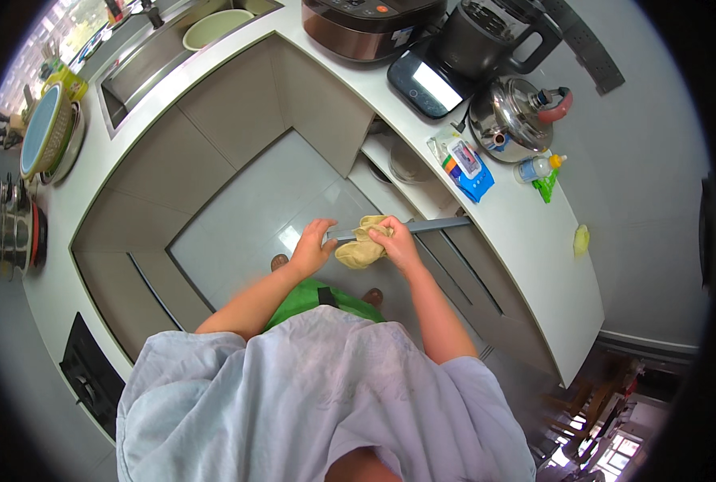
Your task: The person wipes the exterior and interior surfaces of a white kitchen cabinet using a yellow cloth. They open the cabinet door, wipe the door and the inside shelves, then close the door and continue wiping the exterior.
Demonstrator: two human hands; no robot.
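My right hand (401,246) grips a crumpled yellow cloth (358,254). The cloth lies over the top edge of an open cabinet door (439,225), seen almost edge-on as a narrow grey strip, and hangs down on the near side. At the door's free end is my left hand (309,250), empty, with thumb and fingers apart around that end; whether it touches the door, I cannot tell. Behind the door, the open cabinet shows white shelves (388,190) with a clear glass dish or lid (407,164) on one of them.
Above the cabinet runs a white countertop (532,265). On it stand a rice cooker (358,36), a black blender (478,42), a steel kettle (508,120), a blue packet (472,175) and a small bottle (535,169). A sink (147,66) and stacked baskets (47,132) are at left.
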